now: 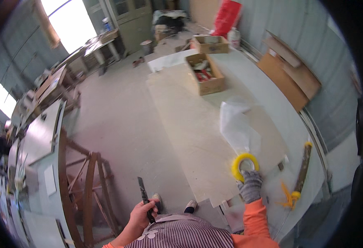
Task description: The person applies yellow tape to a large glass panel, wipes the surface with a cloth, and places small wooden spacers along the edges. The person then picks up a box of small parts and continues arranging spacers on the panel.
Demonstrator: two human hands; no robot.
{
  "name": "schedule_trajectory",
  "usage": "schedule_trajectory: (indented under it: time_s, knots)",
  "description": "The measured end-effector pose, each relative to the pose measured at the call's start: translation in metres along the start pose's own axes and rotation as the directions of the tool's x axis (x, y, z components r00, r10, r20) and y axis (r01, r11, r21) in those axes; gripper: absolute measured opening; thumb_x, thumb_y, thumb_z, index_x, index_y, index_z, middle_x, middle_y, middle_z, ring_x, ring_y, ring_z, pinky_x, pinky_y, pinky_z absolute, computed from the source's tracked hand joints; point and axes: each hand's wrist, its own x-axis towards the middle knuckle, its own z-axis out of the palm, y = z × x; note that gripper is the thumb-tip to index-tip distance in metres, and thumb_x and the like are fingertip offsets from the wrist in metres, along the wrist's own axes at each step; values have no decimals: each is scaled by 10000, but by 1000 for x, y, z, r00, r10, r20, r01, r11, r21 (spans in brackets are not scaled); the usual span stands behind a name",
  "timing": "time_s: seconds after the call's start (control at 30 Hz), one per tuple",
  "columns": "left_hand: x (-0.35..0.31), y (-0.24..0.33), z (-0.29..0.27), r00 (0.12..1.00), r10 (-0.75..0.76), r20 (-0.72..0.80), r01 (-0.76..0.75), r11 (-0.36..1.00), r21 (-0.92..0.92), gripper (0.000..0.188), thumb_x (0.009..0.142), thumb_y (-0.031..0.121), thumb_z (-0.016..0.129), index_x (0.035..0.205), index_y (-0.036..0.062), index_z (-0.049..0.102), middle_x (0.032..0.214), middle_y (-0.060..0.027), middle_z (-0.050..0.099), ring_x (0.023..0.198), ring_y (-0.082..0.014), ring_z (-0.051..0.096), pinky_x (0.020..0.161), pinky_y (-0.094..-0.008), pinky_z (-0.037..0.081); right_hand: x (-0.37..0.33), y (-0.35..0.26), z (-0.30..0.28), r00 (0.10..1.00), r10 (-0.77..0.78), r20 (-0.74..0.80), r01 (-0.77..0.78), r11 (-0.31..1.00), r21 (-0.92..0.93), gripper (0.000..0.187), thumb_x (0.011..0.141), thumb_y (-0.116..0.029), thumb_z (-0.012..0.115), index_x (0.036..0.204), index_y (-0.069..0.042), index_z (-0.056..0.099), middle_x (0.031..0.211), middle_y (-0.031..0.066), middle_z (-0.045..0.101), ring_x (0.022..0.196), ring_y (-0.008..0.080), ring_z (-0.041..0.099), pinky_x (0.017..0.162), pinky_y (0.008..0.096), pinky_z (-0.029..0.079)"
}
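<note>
My bare left hand (140, 215) is closed round the handle of a black utility knife (142, 187). The knife points up and away from me, over the floor beside the table. On the right, my right hand (251, 187) wears a grey glove and grips the near edge of a yellow roll of tape (235, 169). That roll is at the table top. Just beyond it lies a crumpled piece of clear plastic film (234, 122). A caulking gun (302, 173) with yellow ends and an orange-yellow handle lies to the right of my gloved hand.
A large pale sheet (181, 120) covers much of the table. Two cardboard boxes (212, 86) stand at its far end, the nearer holding assorted items. Flattened cardboard (286, 76) leans on the right wall. At left is another workbench (45, 132) with a brown frame (91, 186).
</note>
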Motion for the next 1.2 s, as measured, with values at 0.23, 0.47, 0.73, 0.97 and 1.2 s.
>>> schedule_trajectory:
  time_s: [0.23, 0.47, 0.73, 0.97, 1.2]
  knots:
    - [-36, -19, -15, 998, 17, -54, -15, 999, 44, 163, 898, 114, 623, 1006, -8, 632, 705, -54, 588, 595, -131, 520, 543, -251, 403, 2, -14, -39, 996, -58, -74, 87, 865, 495, 409, 694, -193, 766, 1032, -26, 604, 913, 159, 621, 859, 324, 604, 796, 428, 489]
    - [-72, -16, -34, 993, 102, -67, -83, 966, 243, 210, 897, 149, 642, 1026, -16, 644, 848, -58, 637, 614, -95, 492, 544, -238, 398, -29, -137, -75, 856, -465, 224, -62, 338, 939, 351, 788, -213, 749, 1050, -16, 623, 901, 51, 654, 848, 155, 618, 794, 316, 497]
    - [-144, -69, -120, 967, 255, 0, -253, 957, 145, 449, 916, 382, 620, 1263, 99, 585, 631, 45, 479, 536, -51, 446, 482, -213, 361, -86, -288, -72, 239, -848, 473, -102, 463, 881, 455, 776, -328, 788, 1062, -7, 640, 953, 44, 658, 874, 123, 585, 804, 288, 477]
    - [-207, -137, -190, 935, 329, -134, -334, 942, -18, 431, 913, 425, 625, 1188, 93, 610, 629, 50, 478, 528, -37, 454, 463, -209, 361, -152, -368, -85, 12, -851, 526, 17, 526, 850, 449, 783, -322, 783, 1067, -5, 641, 951, 45, 659, 870, 121, 585, 800, 287, 477]
    - [-271, -177, -236, 841, 502, -201, -534, 831, -158, 363, 864, 403, 690, 1037, 88, 640, 670, 43, 505, 520, -45, 427, 455, -214, 327, -222, -417, -89, -110, -829, 548, 83, 542, 837, 443, 789, -316, 778, 1071, -3, 642, 949, 47, 661, 865, 119, 585, 796, 286, 477]
